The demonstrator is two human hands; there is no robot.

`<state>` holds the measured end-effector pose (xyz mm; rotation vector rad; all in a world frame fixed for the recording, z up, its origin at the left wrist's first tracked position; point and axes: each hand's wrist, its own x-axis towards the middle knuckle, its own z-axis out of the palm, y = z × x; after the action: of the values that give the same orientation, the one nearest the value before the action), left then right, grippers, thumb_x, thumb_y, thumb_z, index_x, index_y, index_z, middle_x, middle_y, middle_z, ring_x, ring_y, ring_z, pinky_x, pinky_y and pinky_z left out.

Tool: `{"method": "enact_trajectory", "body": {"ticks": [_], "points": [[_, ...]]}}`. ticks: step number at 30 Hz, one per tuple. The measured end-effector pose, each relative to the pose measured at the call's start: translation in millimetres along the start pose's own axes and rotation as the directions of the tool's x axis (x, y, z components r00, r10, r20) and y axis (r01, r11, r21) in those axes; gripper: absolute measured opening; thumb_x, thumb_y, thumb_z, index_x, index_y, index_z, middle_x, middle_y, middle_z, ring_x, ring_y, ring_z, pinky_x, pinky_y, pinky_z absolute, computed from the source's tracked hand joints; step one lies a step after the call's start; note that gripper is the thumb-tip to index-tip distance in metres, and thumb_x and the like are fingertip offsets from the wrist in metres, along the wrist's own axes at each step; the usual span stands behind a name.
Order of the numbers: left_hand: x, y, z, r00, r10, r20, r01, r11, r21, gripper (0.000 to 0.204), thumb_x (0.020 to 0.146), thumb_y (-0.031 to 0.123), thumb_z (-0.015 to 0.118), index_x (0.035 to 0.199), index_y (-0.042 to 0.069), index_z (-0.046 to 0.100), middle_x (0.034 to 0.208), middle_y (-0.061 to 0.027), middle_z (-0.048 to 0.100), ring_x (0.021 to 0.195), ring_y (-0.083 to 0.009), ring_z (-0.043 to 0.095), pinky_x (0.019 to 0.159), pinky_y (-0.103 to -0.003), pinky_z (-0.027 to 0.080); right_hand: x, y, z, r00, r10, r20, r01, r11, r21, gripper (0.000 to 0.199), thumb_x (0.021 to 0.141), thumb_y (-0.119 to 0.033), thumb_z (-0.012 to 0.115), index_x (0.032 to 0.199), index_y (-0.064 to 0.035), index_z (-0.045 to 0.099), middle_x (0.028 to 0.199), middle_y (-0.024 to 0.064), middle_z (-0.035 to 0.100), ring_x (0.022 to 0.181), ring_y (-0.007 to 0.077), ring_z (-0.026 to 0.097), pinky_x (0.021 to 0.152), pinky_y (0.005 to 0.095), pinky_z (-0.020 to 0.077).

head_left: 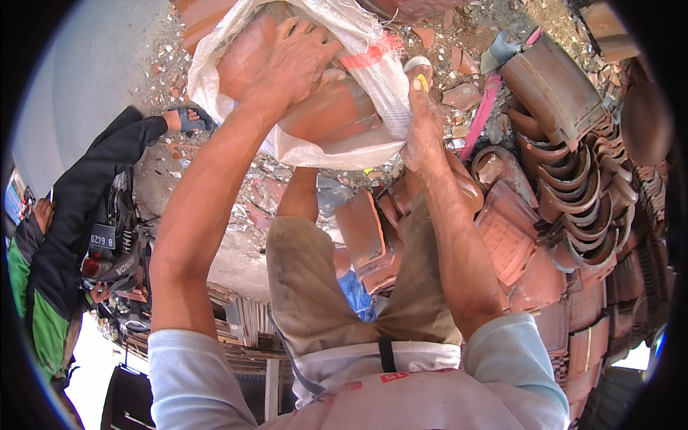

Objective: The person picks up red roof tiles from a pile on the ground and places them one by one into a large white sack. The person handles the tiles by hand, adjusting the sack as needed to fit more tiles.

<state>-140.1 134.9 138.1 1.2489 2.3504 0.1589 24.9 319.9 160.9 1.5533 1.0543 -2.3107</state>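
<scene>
A white woven sack (380, 93) with a red stripe hangs open in front of me, with curved reddish clay roof tiles (333, 115) inside. My left hand (301, 61) reaches into its mouth. Its fingers bend over a tile, and the fingertips are partly hidden. At the sack's right edge, my right hand (426, 122) is closed on the gathered rim. A small yellow thing (423, 82) shows beside that thumb; I cannot tell what it is.
Stacked curved roof tiles (573, 193) rise on the right, with loose tiles (362, 233) by my legs. Broken shards (462, 97) and a pink strip (481, 115) litter the ground. Another person in a dark sleeve (93, 172) and a motorcycle (118, 258) are at left.
</scene>
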Motion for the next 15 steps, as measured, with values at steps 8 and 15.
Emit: {"method": "enact_trajectory", "body": {"ticks": [8, 15], "points": [[-1.2, 6.7, 36.0, 0.990, -0.115, -0.083, 0.125, 0.985, 0.123, 0.045, 0.097, 0.046, 0.066, 0.128, 0.014, 0.064, 0.144, -0.0110, 0.055, 0.146, -0.0319, 0.041, 0.123, -0.054, 0.028, -9.0, -44.0, 15.1, 0.964, -0.266, 0.006, 0.253, 0.908, -0.335, 0.036, 0.102, -0.036, 0.072, 0.080, -0.0100, 0.059, 0.080, -0.0032, 0.058, 0.074, 0.0059, 0.049, 0.067, 0.0251, 0.0436], [-16.8, 21.0, 27.4, 0.985, -0.120, -0.122, 0.128, 0.990, 0.060, 0.048, 0.098, 0.048, 0.064, 0.127, 0.009, 0.065, 0.142, -0.0118, 0.056, 0.144, -0.0318, 0.042, 0.119, -0.059, 0.028, -69.8, -36.1, -7.2, 0.946, -0.310, 0.091, 0.319, 0.858, -0.402, 0.036, 0.101, -0.030, 0.072, 0.080, -0.0059, 0.055, 0.077, -0.0032, 0.053, 0.074, 0.0076, 0.045, 0.065, 0.0279, 0.0416]]}}
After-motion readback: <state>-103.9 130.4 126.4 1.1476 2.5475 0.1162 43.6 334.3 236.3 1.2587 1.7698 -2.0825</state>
